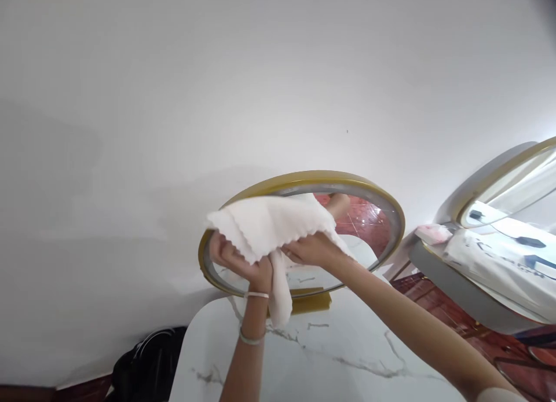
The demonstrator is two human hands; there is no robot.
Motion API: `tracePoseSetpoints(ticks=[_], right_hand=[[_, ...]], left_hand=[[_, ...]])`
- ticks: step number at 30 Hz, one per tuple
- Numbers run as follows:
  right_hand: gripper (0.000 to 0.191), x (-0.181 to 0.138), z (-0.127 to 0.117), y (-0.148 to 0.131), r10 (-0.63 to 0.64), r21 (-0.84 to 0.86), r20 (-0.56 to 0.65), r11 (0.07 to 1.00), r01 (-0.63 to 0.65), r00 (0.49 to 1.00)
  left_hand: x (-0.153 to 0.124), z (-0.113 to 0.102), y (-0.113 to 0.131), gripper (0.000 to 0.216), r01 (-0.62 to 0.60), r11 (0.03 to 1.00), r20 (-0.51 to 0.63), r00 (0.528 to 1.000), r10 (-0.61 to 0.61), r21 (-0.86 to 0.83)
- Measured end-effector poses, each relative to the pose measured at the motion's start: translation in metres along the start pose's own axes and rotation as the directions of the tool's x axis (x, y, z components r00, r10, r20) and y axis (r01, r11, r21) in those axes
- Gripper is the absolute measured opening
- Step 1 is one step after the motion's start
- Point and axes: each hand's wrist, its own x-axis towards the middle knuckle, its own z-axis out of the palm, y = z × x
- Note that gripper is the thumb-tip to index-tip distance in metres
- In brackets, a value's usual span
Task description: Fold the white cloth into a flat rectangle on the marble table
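Note:
A round mirror with a gold frame (304,177) stands against the wall on a white marbled tabletop (339,344). In front of its glass, a white cloth (273,222) with a scalloped edge is spread between my hands, and one end hangs down beside my left wrist. My left hand (238,260), with a white band and a bracelet on the arm, grips the cloth's lower left part. On the cloth's right part, my right hand (310,249) is closed. The cloth covers some of the fingers. Part of an arm and the red floor show in the mirror.
To the right, a second gold-framed mirror (478,202) stands by a table (460,283) bearing a white plastic bag (490,257) and a pink-and-white packet (434,234). A black bag (152,361) sits on the floor at lower left. Behind everything is a white wall (174,101).

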Motion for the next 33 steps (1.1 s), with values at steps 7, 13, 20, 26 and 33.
tracePoseSetpoints(ticks=[7,13,20,26,33], right_hand=[[0.028,-0.023,-0.056,0.087,0.187,-0.109,-0.375,0.964,-0.243,0.908],[0.043,-0.153,-0.005,0.11,0.493,0.084,-0.443,0.854,-0.513,0.749],[0.035,-0.274,0.086,0.01,0.872,0.464,-0.013,0.439,-0.769,0.49],[0.009,-0.31,0.115,-0.079,0.825,0.553,0.277,0.282,-0.784,0.492],[0.027,-0.305,0.146,-0.085,0.774,0.511,0.417,0.235,-0.827,0.478]], left_hand=[[0.05,0.057,0.1,0.037,-0.358,0.919,0.299,0.87,0.393,-0.166],[-0.034,0.096,0.149,0.036,-0.524,0.723,0.524,0.5,0.689,-0.45],[-0.166,0.073,0.08,0.037,-0.221,0.641,0.647,0.055,0.76,-0.735],[-0.243,-0.012,0.018,0.02,-0.178,0.902,0.87,0.245,0.428,-0.394],[-0.286,-0.06,-0.004,0.018,0.107,0.982,0.901,0.391,-0.188,0.158]])
